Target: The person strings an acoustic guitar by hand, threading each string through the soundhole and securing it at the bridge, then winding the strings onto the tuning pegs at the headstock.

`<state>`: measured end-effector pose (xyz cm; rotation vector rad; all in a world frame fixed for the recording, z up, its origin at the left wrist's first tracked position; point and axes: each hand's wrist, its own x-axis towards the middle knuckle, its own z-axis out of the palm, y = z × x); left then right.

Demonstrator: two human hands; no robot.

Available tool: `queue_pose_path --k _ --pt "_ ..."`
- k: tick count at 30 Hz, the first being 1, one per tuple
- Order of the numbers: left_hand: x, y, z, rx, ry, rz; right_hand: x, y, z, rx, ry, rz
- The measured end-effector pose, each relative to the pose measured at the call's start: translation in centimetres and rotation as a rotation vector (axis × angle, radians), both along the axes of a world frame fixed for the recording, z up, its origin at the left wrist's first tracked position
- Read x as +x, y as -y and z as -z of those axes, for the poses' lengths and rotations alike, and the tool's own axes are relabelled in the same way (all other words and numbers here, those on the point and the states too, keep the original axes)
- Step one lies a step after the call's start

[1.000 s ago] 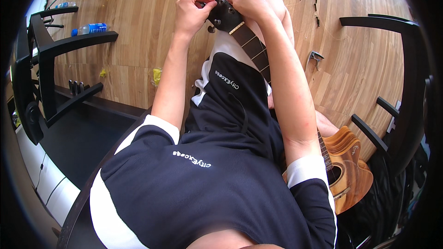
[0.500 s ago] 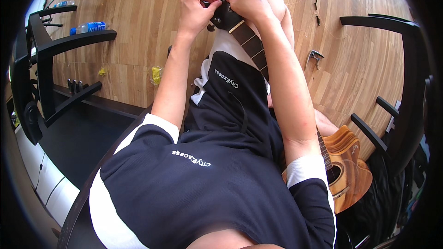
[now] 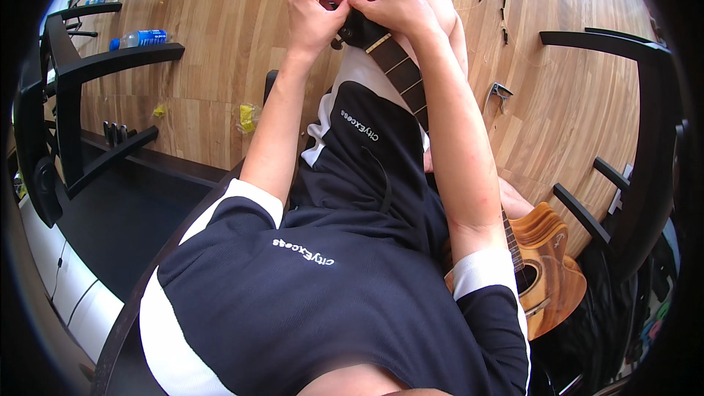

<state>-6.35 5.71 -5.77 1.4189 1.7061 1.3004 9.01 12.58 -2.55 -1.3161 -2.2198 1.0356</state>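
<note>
An acoustic guitar lies slantwise across my legs, its wooden body at the lower right. Its dark headstock points to the top middle, with tuning pegs along its edge. Over the headstock, my left hand bends its thumb and fingers into a pinch. From the other side my right hand pinches too, its thumb and fingertips meeting those of the left. What lies between the fingertips is hidden. My right forearm crosses over the fretted neck.
A capo and several small dark pegs lie on the wooden floor to the right. Black chair frames stand left and right. A blue-labelled bottle and a yellow packet lie at the left.
Both hands have drawn together at the headstock, and their fingertips now touch. The right thumb has moved left toward the left hand.
</note>
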Motion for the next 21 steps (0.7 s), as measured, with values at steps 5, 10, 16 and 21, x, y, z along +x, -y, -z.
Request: queue_pose_path --k 5,10,16,21 --pt "0.2 0.2 0.1 0.014 0.014 -0.027 -0.1 -0.1 0.7 0.043 0.001 -0.01" --pt "0.3 0.3 -0.3 0.02 -0.039 -0.067 -1.1 0.1 0.8 0.055 0.096 0.077" --pt "0.6 0.6 -0.2 0.043 -0.053 -0.068 -1.3 -0.2 1.5 0.07 0.086 0.077" --pt "0.7 0.6 -0.5 0.061 -0.064 -0.086 -1.3 -0.3 2.0 0.096 0.052 0.073"
